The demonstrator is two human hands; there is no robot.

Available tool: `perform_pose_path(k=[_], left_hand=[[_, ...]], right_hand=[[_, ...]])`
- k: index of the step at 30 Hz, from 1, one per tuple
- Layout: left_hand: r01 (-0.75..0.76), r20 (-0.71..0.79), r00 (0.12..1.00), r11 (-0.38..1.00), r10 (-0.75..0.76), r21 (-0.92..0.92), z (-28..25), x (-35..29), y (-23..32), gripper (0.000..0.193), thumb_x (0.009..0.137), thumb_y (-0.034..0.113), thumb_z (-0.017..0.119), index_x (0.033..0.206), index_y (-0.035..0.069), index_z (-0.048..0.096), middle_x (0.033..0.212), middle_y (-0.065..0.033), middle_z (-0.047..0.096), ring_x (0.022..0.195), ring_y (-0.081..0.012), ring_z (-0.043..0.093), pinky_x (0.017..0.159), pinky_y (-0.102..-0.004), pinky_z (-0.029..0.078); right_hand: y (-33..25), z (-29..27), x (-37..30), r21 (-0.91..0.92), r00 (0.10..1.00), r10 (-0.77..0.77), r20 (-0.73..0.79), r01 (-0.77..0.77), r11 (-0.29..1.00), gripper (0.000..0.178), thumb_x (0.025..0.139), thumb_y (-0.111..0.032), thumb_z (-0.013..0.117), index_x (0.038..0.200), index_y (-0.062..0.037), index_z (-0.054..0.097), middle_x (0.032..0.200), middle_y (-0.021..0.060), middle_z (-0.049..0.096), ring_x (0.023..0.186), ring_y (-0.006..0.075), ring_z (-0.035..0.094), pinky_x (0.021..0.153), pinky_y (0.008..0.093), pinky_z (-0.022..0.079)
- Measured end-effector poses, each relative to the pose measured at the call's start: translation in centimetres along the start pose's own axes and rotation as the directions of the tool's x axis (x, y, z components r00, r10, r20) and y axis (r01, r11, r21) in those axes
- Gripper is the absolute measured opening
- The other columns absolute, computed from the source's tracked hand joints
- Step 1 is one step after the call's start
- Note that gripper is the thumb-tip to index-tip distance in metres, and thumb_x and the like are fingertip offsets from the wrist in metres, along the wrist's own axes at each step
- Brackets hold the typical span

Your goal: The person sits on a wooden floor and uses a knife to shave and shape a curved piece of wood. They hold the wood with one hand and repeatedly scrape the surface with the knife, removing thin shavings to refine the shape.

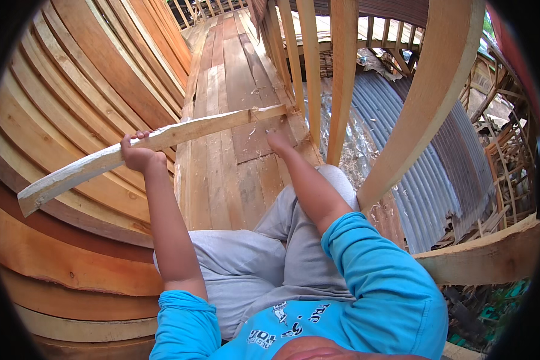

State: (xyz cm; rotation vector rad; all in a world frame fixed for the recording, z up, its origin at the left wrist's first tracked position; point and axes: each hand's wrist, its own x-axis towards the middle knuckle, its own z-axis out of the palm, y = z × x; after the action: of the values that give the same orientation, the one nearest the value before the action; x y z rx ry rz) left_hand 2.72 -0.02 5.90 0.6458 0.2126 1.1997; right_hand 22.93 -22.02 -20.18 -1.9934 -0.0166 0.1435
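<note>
A long, pale wooden piece [204, 128], slightly curved in this view, lies slantwise across in front of me. Its rough, whitish near end juts out to the left, and its far end rests low over the floorboards. My left hand [141, 155] is wrapped round it left of its middle, fingers over the top edge. My right hand [277, 141] is closed, just below the far end of the wood and apart from it. What it holds, if anything, is too small and blurred to make out. Pale shavings [255, 113] cling near the wood's far end.
Stacked or leaning boards [90, 144] form a wall on my left. Plank flooring [213, 180] runs ahead between my legs and away. Upright wooden posts [345, 78] stand close on my right. Beyond them, lower down, lies corrugated metal roofing [414, 174]. A horizontal beam [486, 252] sits at lower right.
</note>
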Motion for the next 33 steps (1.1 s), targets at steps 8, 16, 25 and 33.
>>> perform_pose_path(k=[8, 16, 25, 33], left_hand=[[0.011, 0.002, 1.000, 0.998, -0.011, 0.059, -1.7, 5.3, 0.9, 0.021, 0.084, 0.021, 0.052, 0.072, 0.011, 0.039, 0.063, -0.0047, 0.044, 0.063, -0.0201, 0.049, 0.072, -0.0393, 0.049], [0.119, 0.197, 0.976, 0.983, -0.091, -0.138, -8.6, 3.9, -2.1, 0.022, 0.078, 0.027, 0.062, 0.072, 0.015, 0.044, 0.066, -0.0018, 0.043, 0.066, -0.0193, 0.047, 0.081, -0.0415, 0.045], [0.136, 0.245, 0.964, 0.985, -0.107, -0.105, -8.3, 2.9, -2.9, 0.020, 0.077, 0.026, 0.061, 0.070, 0.013, 0.048, 0.065, -0.0029, 0.046, 0.068, -0.0188, 0.048, 0.081, -0.0395, 0.045], [0.152, 0.234, 0.963, 0.986, -0.131, -0.073, -8.1, 2.8, -2.3, 0.019, 0.077, 0.025, 0.060, 0.072, 0.013, 0.048, 0.067, -0.0033, 0.046, 0.070, -0.0196, 0.048, 0.083, -0.0403, 0.044]], right_hand=[[-4.3, -2.1, -2.3, -0.116, 0.985, 0.109, 0.133, -0.094, 0.989, 0.065, 0.100, -0.045, 0.023, 0.129, 0.0055, 0.052, 0.133, 0.0290, 0.051, 0.125, 0.0432, 0.048, 0.107, 0.0492, 0.036], [-1.8, 0.4, -0.7, 0.007, 0.967, 0.236, 0.096, -0.238, 0.971, 0.080, 0.094, -0.065, 0.028, 0.116, 0.0051, 0.059, 0.106, 0.0249, 0.061, 0.100, 0.0365, 0.059, 0.086, 0.0461, 0.045], [-6.1, 1.5, -1.2, 0.518, 0.922, 0.223, 0.317, -0.365, 0.773, 0.070, 0.087, -0.067, 0.052, 0.101, 0.0004, 0.058, 0.054, -0.0028, 0.034, 0.040, 0.0101, 0.030, 0.039, 0.0286, 0.022], [-6.6, 1.7, -1.1, 0.507, 0.950, 0.196, 0.245, -0.298, 0.809, 0.052, 0.092, -0.057, 0.052, 0.077, -0.0082, 0.045, 0.052, -0.0027, 0.036, 0.038, 0.0096, 0.031, 0.036, 0.0295, 0.022]])
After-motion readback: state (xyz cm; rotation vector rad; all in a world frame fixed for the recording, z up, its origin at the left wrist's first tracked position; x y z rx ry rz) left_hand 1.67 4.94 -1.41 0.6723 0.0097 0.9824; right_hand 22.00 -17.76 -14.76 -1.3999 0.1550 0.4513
